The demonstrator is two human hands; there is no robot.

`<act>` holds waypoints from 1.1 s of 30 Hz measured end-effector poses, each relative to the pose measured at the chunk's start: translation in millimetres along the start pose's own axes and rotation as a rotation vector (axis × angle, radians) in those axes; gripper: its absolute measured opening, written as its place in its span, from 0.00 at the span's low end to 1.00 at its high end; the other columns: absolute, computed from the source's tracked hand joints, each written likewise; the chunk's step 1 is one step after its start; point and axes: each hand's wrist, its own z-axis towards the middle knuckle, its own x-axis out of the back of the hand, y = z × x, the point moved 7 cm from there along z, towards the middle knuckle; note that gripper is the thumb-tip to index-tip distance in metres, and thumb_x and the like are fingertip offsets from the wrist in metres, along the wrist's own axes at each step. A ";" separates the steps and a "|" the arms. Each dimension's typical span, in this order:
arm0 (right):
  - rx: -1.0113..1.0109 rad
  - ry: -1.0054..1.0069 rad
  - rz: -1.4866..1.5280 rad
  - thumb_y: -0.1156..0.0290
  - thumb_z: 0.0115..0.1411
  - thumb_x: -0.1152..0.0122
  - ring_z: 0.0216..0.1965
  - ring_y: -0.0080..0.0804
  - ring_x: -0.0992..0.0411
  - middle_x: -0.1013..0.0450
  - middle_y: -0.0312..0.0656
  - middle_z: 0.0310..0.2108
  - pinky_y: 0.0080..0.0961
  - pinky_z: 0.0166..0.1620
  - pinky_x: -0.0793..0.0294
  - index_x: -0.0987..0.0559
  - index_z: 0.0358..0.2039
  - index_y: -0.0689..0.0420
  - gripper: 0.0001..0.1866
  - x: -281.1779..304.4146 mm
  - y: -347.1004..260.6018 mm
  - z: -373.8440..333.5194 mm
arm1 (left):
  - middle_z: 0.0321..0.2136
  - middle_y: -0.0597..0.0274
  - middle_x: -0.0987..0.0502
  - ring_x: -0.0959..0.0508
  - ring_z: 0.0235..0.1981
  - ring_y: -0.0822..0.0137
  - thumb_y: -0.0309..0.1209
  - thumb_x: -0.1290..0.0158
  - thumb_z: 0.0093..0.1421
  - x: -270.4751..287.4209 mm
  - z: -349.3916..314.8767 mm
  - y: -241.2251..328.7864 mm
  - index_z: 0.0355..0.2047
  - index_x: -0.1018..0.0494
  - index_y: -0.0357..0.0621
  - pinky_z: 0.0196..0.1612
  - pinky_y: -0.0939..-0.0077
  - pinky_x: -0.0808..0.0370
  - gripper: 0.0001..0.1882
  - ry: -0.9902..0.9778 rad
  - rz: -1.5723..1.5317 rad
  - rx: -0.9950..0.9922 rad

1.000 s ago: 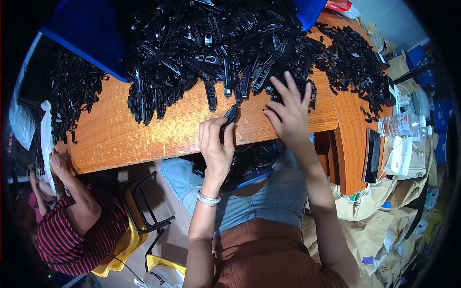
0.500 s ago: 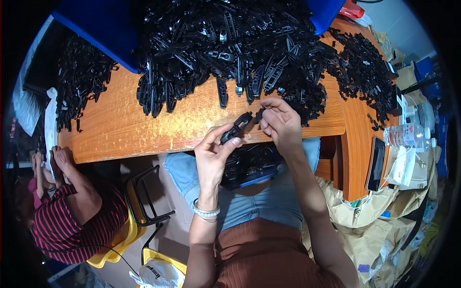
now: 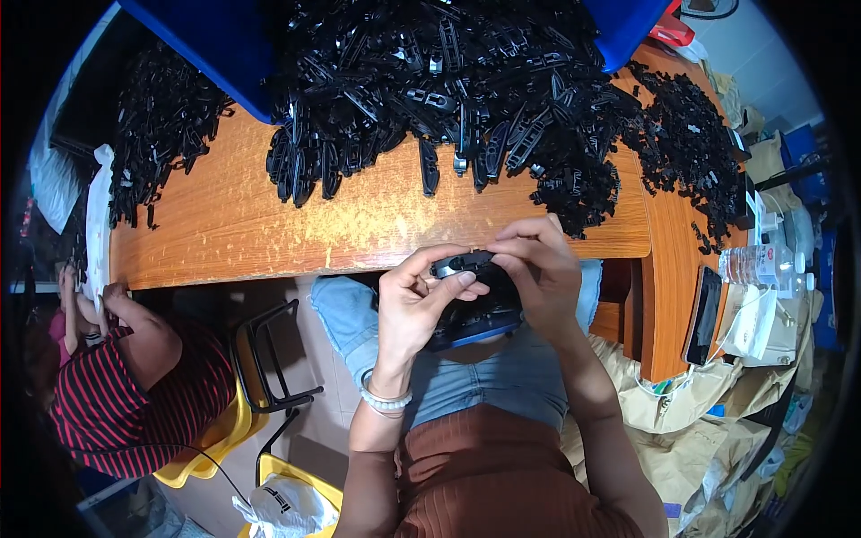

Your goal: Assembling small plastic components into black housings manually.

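My left hand (image 3: 414,305) grips an oblong black plastic part (image 3: 465,261) with an open middle, held above my lap just off the table's front edge. At the part's right end, the fingers of my right hand (image 3: 543,273) are closed in a pinch on a small black plastic piece, mostly hidden behind the fingertips. Both hands meet at that end. Below them, a blue-edged container (image 3: 480,336) with black parts rests on my lap. In front lies a large heap of similar oblong black parts (image 3: 421,90) on the wooden table (image 3: 359,229).
Blue bins (image 3: 202,49) stand at the heap's back. Small black pieces (image 3: 686,134) are heaped at the right, near a phone (image 3: 702,314) and plastic bottles (image 3: 762,255). A person in a striped top (image 3: 143,399) sits at the left. Brown paper bags (image 3: 691,457) lie at the right.
My right hand has come down and brought the small piece against the oblong part. My left hand has turned that part more level. The view has shifted slightly.
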 end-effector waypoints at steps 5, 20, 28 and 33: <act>0.037 -0.018 0.070 0.81 0.51 0.39 0.32 0.25 0.32 0.28 0.38 0.30 0.18 0.35 0.33 0.21 0.35 0.61 0.09 -4.6 -7.9 -5.4 | 0.28 0.56 0.22 0.20 0.28 0.73 0.16 0.47 0.55 2.9 -1.0 -3.2 0.40 0.29 0.31 0.31 0.87 0.23 0.11 0.012 0.044 0.008; -0.360 -0.171 0.159 0.79 0.53 0.40 0.25 0.23 0.29 0.26 0.40 0.25 0.18 0.29 0.32 0.21 0.36 0.62 0.09 4.9 38.6 -54.8 | 0.32 0.55 0.21 0.22 0.28 0.66 0.27 0.43 0.54 5.9 18.4 8.7 0.31 0.22 0.36 0.33 0.75 0.26 0.06 -0.224 0.800 -0.366; 0.027 0.305 -0.794 0.78 0.49 0.39 0.36 0.41 0.32 0.29 0.41 0.35 0.35 0.40 0.34 0.24 0.35 0.60 0.10 46.5 46.0 -30.0 | 0.34 0.48 0.28 0.25 0.33 0.47 0.30 0.42 0.53 17.5 91.3 16.0 0.49 0.34 0.38 0.33 0.60 0.28 0.24 0.318 1.386 -0.579; 0.110 0.287 -0.740 0.78 0.51 0.39 0.36 0.40 0.31 0.28 0.42 0.34 0.34 0.39 0.33 0.25 0.36 0.60 0.10 37.2 46.6 -34.6 | 0.26 0.56 0.25 0.24 0.24 0.65 0.25 0.48 0.57 51.4 71.0 2.7 0.42 0.29 0.33 0.27 0.74 0.27 0.12 0.390 0.645 -0.267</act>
